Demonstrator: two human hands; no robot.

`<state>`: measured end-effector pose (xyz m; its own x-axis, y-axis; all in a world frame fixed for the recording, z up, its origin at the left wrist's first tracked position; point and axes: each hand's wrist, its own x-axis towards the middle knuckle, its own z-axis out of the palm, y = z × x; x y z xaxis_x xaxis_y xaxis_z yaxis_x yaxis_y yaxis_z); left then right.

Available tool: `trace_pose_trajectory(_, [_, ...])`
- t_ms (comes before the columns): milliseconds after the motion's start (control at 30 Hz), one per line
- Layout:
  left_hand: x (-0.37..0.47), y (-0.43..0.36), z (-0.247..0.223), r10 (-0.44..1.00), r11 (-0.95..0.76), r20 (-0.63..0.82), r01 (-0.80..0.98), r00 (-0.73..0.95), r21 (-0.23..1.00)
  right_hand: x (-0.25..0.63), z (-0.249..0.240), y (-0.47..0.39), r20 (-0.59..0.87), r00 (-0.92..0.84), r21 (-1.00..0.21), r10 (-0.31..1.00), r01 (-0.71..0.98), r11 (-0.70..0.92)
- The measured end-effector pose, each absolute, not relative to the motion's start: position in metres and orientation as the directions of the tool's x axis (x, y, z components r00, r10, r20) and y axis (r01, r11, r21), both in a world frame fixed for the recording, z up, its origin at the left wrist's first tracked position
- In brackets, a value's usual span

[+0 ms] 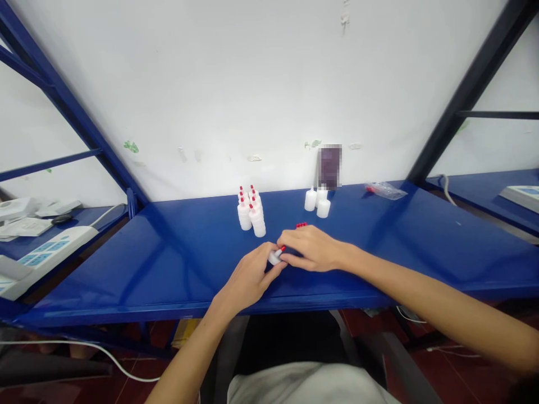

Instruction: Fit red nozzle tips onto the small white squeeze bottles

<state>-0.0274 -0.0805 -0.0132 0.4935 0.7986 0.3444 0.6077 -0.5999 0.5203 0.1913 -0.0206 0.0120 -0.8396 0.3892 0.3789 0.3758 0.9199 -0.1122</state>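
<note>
- The left hand [248, 278] grips a small white plastic squeeze bottle [274, 257] near the front middle of the blue metal shelf [168, 252].
- The right hand [314, 248] pinches the bottle's red nozzle cap [282, 249] with its fingertips.
- The step looks like capping; next comes seating the cap squarely.
- Capped white bottles [251, 213] cluster farther back; three uncapped white bottles [318, 201] stand to the right.
- Loose red caps [301, 225] lie just behind the right hand.

Small white squeeze bottle [274, 257], lying tipped on its side just above the blue worktop [168, 252], mostly hidden between both hands; red nozzle cap [282, 248] at its upper right end, pinched there; white body round and plain, base toward the left
</note>
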Motion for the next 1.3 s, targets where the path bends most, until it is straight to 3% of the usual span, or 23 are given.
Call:
trace_pose_trajectory(133, [-0.027, -0.083, -0.01, 0.774, -0.63, 0.348, 0.586, 0.529, 0.51, 0.179, 0.009, -0.031, 0.407, -0.855, -0.097, 0.322, 0.31, 0.946])
trace_pose_trajectory(233, [-0.026, -0.086, -0.007, 0.742, -0.669, 0.377, 0.569, 0.555, 0.478, 0.18, 0.01, -0.032, 0.395, -0.844, -0.287, 0.363, 0.262, 0.922])
trace_pose_trajectory(333, [-0.027, -0.088, -0.006, 0.746, -0.666, 0.42, 0.583, 0.517, 0.464, 0.186, 0.013, -0.024, 0.335, -0.799, -0.516, 0.5, 0.288, 0.806])
trace_pose_trajectory(400, [-0.027, -0.089, -0.007, 0.765, -0.643, 0.421, 0.608, 0.487, 0.466, 0.197, 0.016, -0.013, 0.316, -0.732, -0.565, 0.604, 0.366, 0.74])
trace_pose_trajectory(500, [-0.028, -0.087, -0.009, 0.794, -0.607, 0.38, 0.645, 0.475, 0.464, 0.222, 0.023, 0.005, 0.272, -0.646, -0.416, 0.713, 0.589, 0.693])
trace_pose_trajectory(600, [-0.027, -0.086, -0.01, 0.796, -0.605, 0.336, 0.66, 0.503, 0.445, 0.245, 0.027, 0.017, 0.123, -0.584, -0.28, 0.802, 0.755, 0.593])
trace_pose_trajectory(767, [-0.026, -0.085, -0.008, 0.797, -0.604, 0.307, 0.67, 0.52, 0.431, 0.257, 0.025, 0.025, -0.036, -0.564, -0.301, 0.825, 0.793, 0.53])
trace_pose_trajectory(1000, [-0.025, -0.085, -0.007, 0.795, -0.607, 0.311, 0.661, 0.522, 0.441, 0.253, 0.022, 0.032, -0.024, -0.618, -0.459, 0.786, 0.705, 0.541])
trace_pose_trajectory(1100, [-0.025, -0.086, -0.006, 0.805, -0.593, 0.299, 0.663, 0.513, 0.457, 0.255, 0.023, 0.034, -0.033, -0.615, -0.473, 0.788, 0.704, 0.53])
trace_pose_trajectory(1200, [-0.025, -0.087, -0.004, 0.825, -0.56, 0.256, 0.666, 0.504, 0.493, 0.254, 0.025, 0.029, 0.001, -0.577, -0.367, 0.817, 0.76, 0.537])
trace_pose_trajectory(1300, [-0.026, -0.086, -0.004, 0.832, -0.546, 0.236, 0.664, 0.502, 0.511, 0.238, 0.024, 0.011, 0.224, -0.531, -0.16, 0.817, 0.807, 0.569])
